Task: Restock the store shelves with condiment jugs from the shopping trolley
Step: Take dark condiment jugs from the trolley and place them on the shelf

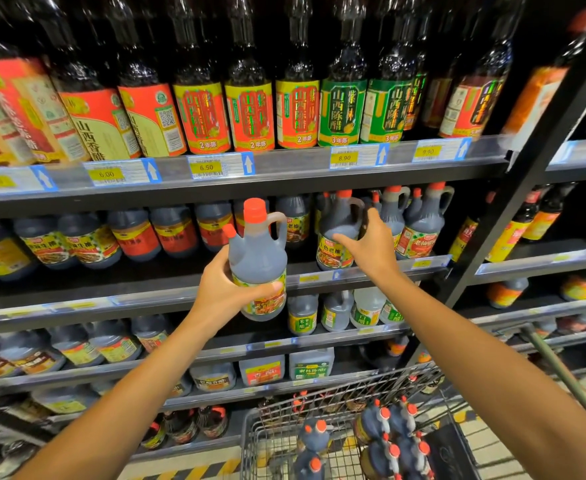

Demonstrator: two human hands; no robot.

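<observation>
Your left hand (230, 289) holds a dark plastic jug with a red cap and a loop handle (257, 258). Your grip is curled round its lower body, thumb across the label. The jug is up in the air, in front of the black metal shelf (146, 271), not on it yet.

Your right hand (371, 247) rests on a dark red-capped jug already on the shelf (338, 233), fingers spread over its shoulder and handle. Use that hand to push this jug back or to the side, so there is room.

Then slide your jug into the gap just left of it. Keep it standing straight, label facing you. Set the bottom down flat before you let go.

More jugs wait in the grey wire trolley (284, 424) below.
</observation>
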